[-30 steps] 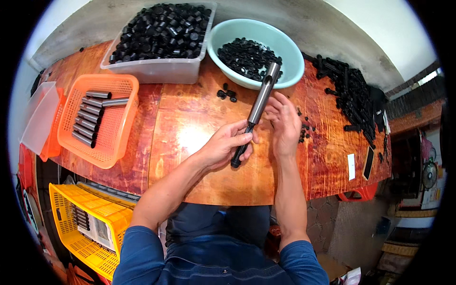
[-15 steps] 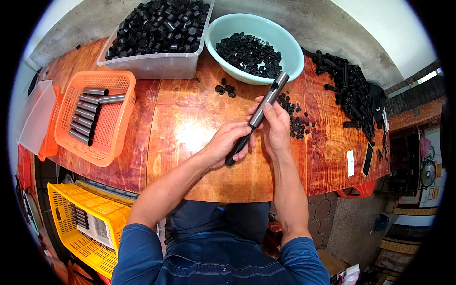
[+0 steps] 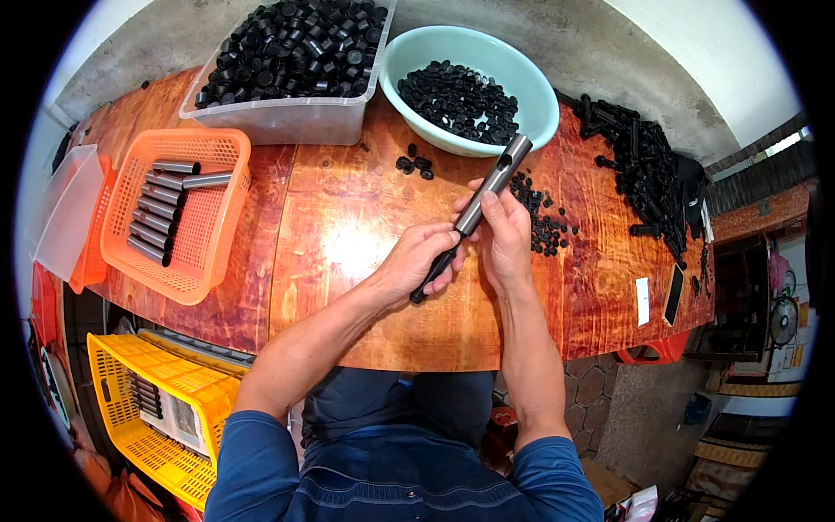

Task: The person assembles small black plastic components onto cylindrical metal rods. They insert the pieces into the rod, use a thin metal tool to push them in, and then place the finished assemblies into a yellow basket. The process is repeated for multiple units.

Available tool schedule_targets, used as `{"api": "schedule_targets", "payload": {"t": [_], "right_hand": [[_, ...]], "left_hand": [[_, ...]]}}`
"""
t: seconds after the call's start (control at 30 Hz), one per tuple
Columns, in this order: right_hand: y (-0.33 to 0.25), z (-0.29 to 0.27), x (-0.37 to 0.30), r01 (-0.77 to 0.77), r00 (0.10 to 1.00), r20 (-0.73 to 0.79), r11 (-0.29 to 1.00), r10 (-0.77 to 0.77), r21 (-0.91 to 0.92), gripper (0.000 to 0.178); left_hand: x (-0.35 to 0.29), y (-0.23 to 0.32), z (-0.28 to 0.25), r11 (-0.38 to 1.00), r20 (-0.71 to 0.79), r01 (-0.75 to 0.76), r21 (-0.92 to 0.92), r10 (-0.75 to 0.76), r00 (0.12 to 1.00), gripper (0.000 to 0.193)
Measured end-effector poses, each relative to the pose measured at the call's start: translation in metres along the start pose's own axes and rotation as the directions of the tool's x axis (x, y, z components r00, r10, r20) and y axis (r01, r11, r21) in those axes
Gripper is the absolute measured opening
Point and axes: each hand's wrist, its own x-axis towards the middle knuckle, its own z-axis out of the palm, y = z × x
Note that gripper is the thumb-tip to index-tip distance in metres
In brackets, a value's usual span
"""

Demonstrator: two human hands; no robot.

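Over the table's near middle I hold a grey metal tube (image 3: pixel 517 155) slantwise, its upper end pointing away to the right. A dark oval opening shows near that end. My right hand (image 3: pixel 506 233) is closed round the tube, thumb along its upper side. Against the tube's lower end sits a slim black stick-like part (image 3: pixel 437 268), gripped by my left hand (image 3: pixel 410 259). The fingers of both hands nearly meet at the joint, and whether the black part goes inside the tube is hidden. The tube's far end overlaps the near rim of a pale green basin (image 3: pixel 544 109).
Several grey tubes (image 3: pixel 158 211) lie in an orange basket (image 3: pixel 228 148) at left. Behind, a clear bin (image 3: pixel 339 126) holds black caps. Small black pieces (image 3: pixel 546 233) lie right of my hands. Black parts (image 3: pixel 648 165) are heaped far right, near a phone (image 3: pixel 672 294). A yellow crate (image 3: pixel 174 374) stands lower left.
Both hands keep their grip in nearly the same place. The black part has turned slightly and its lower end looks slimmer. The tube has barely shifted.
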Motion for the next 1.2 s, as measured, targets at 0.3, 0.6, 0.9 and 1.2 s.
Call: {"api": "schedule_targets", "payload": {"t": [0.3,0.6,0.9,1.2], "right_hand": [[0.007,-0.001,0.0,0.005,0.998,0.064,1.0,-0.006,0.008,0.035],[0.007,0.013,-0.007,0.052,0.98,0.191,0.998,-0.045,-0.031,0.053],[0.015,0.029,-0.021,-0.05,0.927,0.327,0.924,0.185,-0.38,0.035],[0.034,0.036,-0.026,0.264,0.95,0.24,0.922,-0.199,-0.282,0.053]], "left_hand": [[0.0,-0.002,-0.002,0.997,-0.025,0.018,-0.07,-0.02,1.0,0.028],[0.005,0.006,-0.006,0.927,-0.093,-0.272,-0.26,0.256,0.962,0.03],[0.006,0.028,-0.033,0.804,-0.401,-0.595,0.02,0.551,0.732,0.049],[-0.004,0.054,-0.084,0.488,-0.545,-0.712,-0.505,0.459,0.702,0.062]]}}
